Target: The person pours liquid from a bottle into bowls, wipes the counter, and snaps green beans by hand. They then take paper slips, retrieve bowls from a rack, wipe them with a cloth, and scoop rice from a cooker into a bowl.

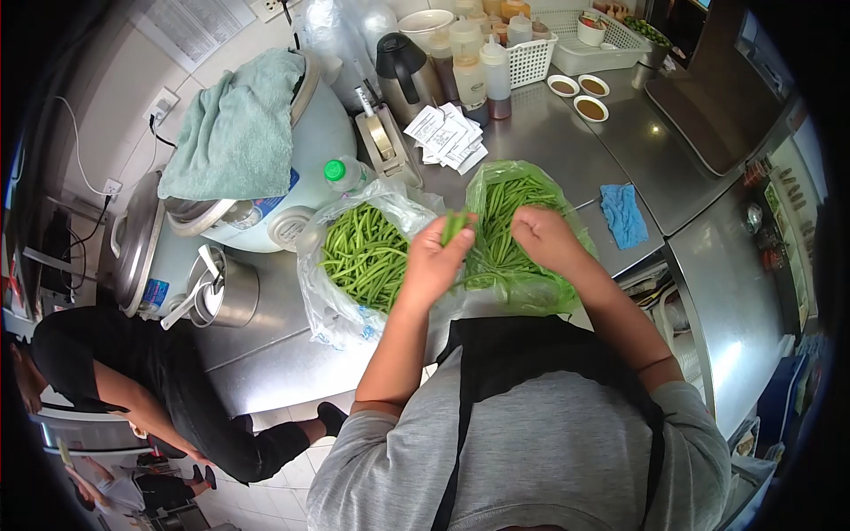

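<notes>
My left hand [434, 264] is closed around several short lengths of green beans [455, 226], held between the two bags. To its right, my right hand [542, 239] is curled over the green plastic bag [487, 170], its fingers pressed together; whatever they may hold is hidden. Long green beans [522, 190] fill that bag, which lies open on the steel counter. On the left, a clear plastic bag [312, 288] stands open with a heap of green beans [363, 257] inside.
Behind the bags are a tape dispenser [382, 140], paper slips [447, 134], a green-capped bottle [347, 174] and squeeze bottles [496, 80]. A blue cloth [624, 217] lies right; a metal pot [235, 288] stands left. Another person in black [168, 380] sits at the lower left.
</notes>
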